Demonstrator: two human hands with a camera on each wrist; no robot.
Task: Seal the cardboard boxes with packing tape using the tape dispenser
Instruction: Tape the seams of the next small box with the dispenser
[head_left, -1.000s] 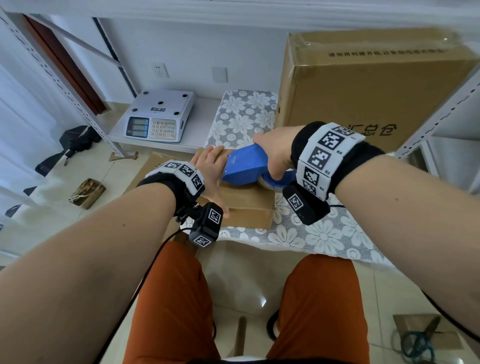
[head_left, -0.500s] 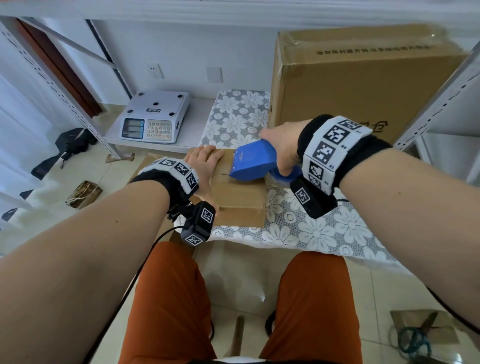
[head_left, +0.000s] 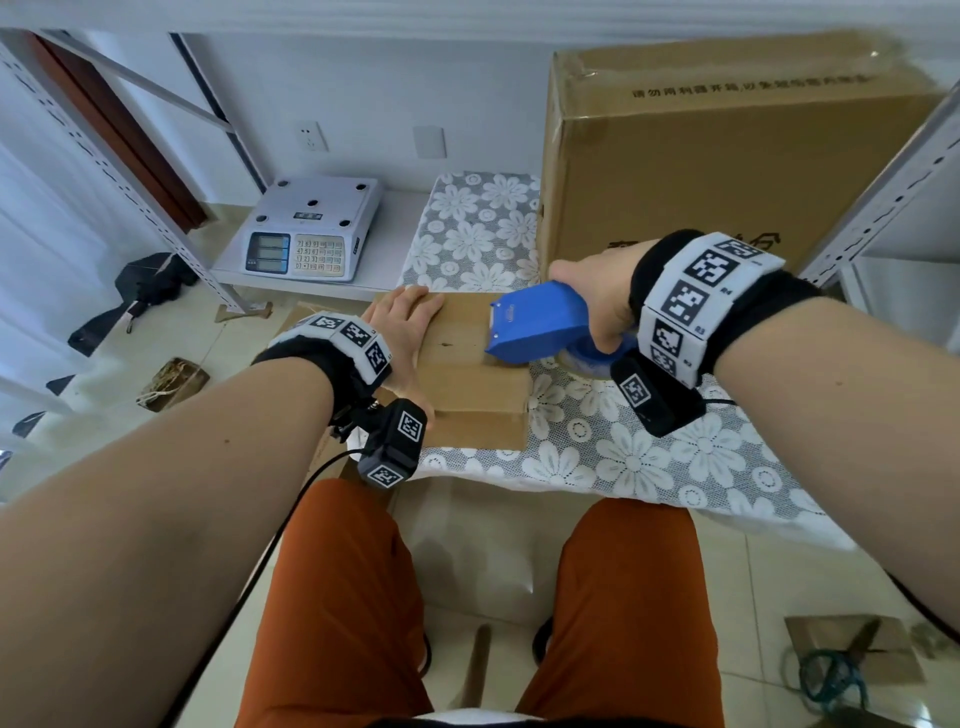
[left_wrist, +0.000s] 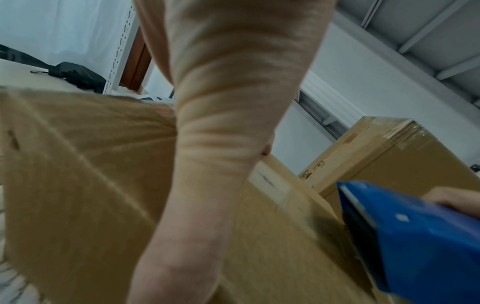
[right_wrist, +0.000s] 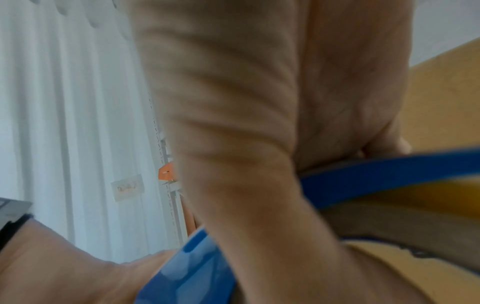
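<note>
A small flat cardboard box (head_left: 470, 387) lies on the flowered tablecloth near its front left corner. My left hand (head_left: 402, 325) lies flat on the box's left part with straight fingers, pressing it down; the box fills the left wrist view (left_wrist: 78, 185). My right hand (head_left: 597, 291) grips a blue tape dispenser (head_left: 537, 325), whose front edge rests over the right part of the box top. The dispenser (left_wrist: 415, 236) shows at lower right in the left wrist view, and its blue body (right_wrist: 187, 271) and tape roll show in the right wrist view.
A large sealed cardboard box (head_left: 727, 166) stands behind the right hand. A grey weighing scale (head_left: 311, 231) sits on a low shelf at the back left. Metal rack posts (head_left: 883, 197) flank both sides. Scissors and cord (head_left: 841, 670) lie on the floor at lower right.
The right hand has drawn the tape dispenser to the right across the box top, away from the left hand. The left hand stays flat on the box.
</note>
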